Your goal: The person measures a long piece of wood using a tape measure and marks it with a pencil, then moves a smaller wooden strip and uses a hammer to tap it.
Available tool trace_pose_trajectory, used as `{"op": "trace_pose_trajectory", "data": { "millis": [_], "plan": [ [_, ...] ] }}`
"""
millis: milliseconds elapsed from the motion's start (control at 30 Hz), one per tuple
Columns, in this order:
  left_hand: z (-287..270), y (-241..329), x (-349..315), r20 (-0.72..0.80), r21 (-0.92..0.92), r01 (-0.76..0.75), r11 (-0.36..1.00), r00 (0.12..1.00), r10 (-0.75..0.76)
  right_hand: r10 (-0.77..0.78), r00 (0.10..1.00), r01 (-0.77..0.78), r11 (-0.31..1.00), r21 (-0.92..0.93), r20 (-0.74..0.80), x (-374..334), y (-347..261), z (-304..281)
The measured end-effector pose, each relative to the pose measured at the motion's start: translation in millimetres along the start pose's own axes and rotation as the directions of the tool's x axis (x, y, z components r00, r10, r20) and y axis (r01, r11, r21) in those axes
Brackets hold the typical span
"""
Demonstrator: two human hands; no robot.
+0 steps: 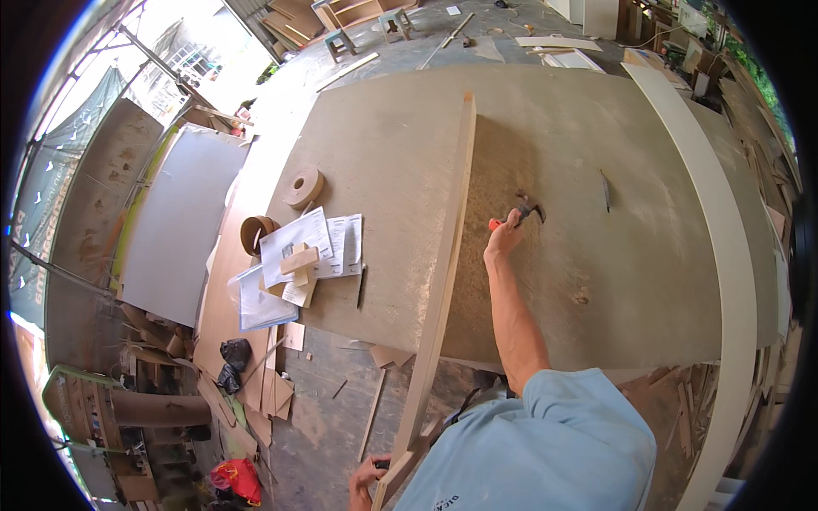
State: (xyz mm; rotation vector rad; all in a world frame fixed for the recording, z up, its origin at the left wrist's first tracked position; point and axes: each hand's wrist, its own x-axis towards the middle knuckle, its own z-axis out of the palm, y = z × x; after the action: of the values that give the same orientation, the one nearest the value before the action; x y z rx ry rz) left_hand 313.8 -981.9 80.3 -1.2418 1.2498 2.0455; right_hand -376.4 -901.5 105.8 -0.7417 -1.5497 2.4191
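My right hand (504,237) is closed around the handle of a claw hammer (530,210), its dark head just above or on the large tabletop. To its left, a long narrow wooden panel (446,247) stands on edge across the table and reaches back past my left side. Down by the panel's near end, my left hand (365,482) is curled, with a small dark object (382,464) at its fingers; what it grips is partly hidden. A thin dark pointed tool (606,190) lies on the table to the right of the hammer.
Left on the worktable (375,145) are paper sheets (294,238) under wood blocks (300,260), a roll of edging tape (303,187), a brown round container (256,233) and a black pen (362,287). A long pale strip (711,204) spans the right side. Scraps litter the floor (315,426).
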Motion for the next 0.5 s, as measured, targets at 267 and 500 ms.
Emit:
{"op": "trace_pose_trajectory", "data": {
  "millis": [267,500],
  "plan": [
    [24,-14,-16,-0.223,-0.14,-0.017,0.99,0.975,-0.015,0.254,0.872,-0.068,0.909,-0.412,0.418,53,33,52],
    [53,-21,-25,-0.322,-0.215,-0.044,0.976,0.946,-0.028,0.109,0.986,-0.12,0.989,0.082,0.128,10,37,80]
  ]
}}
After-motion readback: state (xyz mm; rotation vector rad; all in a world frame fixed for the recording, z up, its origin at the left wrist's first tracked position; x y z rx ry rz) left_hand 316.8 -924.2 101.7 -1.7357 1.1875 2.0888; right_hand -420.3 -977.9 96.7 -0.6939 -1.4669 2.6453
